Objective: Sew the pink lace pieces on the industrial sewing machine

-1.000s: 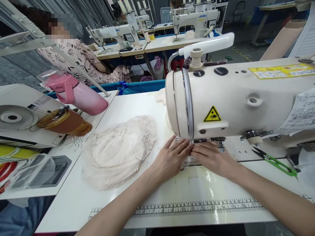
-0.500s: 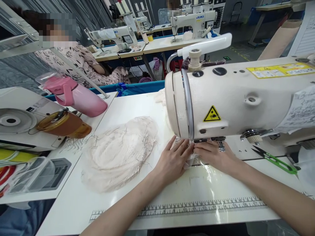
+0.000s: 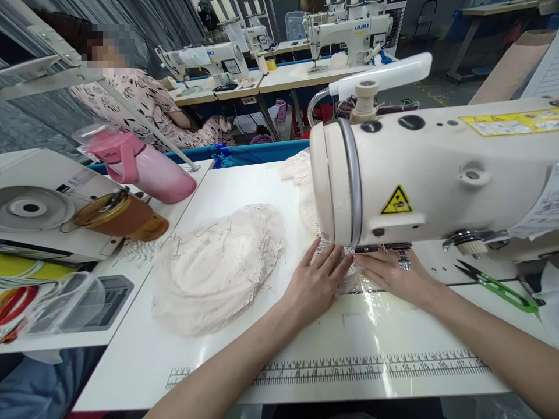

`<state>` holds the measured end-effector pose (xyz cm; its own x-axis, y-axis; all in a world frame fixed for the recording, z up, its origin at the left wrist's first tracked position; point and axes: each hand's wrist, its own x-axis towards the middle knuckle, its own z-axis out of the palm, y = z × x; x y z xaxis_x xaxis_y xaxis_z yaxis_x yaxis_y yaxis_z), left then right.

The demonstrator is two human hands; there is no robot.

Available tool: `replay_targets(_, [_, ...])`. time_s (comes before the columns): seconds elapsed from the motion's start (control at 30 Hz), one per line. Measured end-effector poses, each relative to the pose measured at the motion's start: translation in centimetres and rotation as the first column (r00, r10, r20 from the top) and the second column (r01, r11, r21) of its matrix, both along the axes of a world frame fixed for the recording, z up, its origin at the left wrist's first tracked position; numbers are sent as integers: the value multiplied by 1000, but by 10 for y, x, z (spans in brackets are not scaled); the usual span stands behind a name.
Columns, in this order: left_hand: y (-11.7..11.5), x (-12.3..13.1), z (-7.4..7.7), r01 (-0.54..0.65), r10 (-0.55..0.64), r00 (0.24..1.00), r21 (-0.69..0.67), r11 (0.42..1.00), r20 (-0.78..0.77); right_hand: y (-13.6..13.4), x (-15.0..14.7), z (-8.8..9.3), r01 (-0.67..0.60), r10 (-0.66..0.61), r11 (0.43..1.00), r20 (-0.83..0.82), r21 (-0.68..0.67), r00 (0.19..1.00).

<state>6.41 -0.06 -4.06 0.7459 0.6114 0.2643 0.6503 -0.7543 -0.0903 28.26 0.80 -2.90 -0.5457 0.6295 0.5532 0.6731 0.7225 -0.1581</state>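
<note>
A strip of pale lace fabric [image 3: 305,185] runs under the head of a white sewing machine [image 3: 419,174]. My left hand [image 3: 312,285] lies flat on the lace at the left of the needle area, fingers stretched forward and slightly apart. From the right, my right hand [image 3: 393,276] rests low beside the presser area, its fingers extended toward the left hand. The machine head hides part of those fingers, and the needle is out of sight. Left of my hands, a loose heap of sheer pale lace [image 3: 218,270] with dark thread ends lies on the white table [image 3: 244,186].
Green-handled thread snips [image 3: 498,285] lie to the right. A printed ruler [image 3: 332,369] runs along the front edge. A pink bottle [image 3: 152,171], a brown cup [image 3: 126,218] and a clear plastic box [image 3: 65,305] stand left. Another person [image 3: 135,105] sits beyond.
The view has shifted slightly, so most things sit farther right. More lace shows behind the machine head. Both hands stay at the needle area, with the left fingers slightly moved.
</note>
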Motion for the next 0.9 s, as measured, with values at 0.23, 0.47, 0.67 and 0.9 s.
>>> replay_targets(0.23, [5, -15, 4, 140, -140, 990, -9, 990, -3, -2, -3, -20, -46, 28, 995, 187, 94, 982])
replay_targets(0.47, [15, -26, 12, 177, -177, 984, -53, 983, -8, -6, -12, -20, -87, 60, 990, 234, 110, 971])
replay_targets(0.67, [14, -25, 12, 132, -133, 991, -57, 990, -11, -2, -13, -20, -130, 107, 987, 215, 95, 971])
replay_targets(0.9, [5, -15, 16, 136, -130, 972, -21, 990, 194, 0, -13, -19, -101, 98, 995, 183, 4, 978])
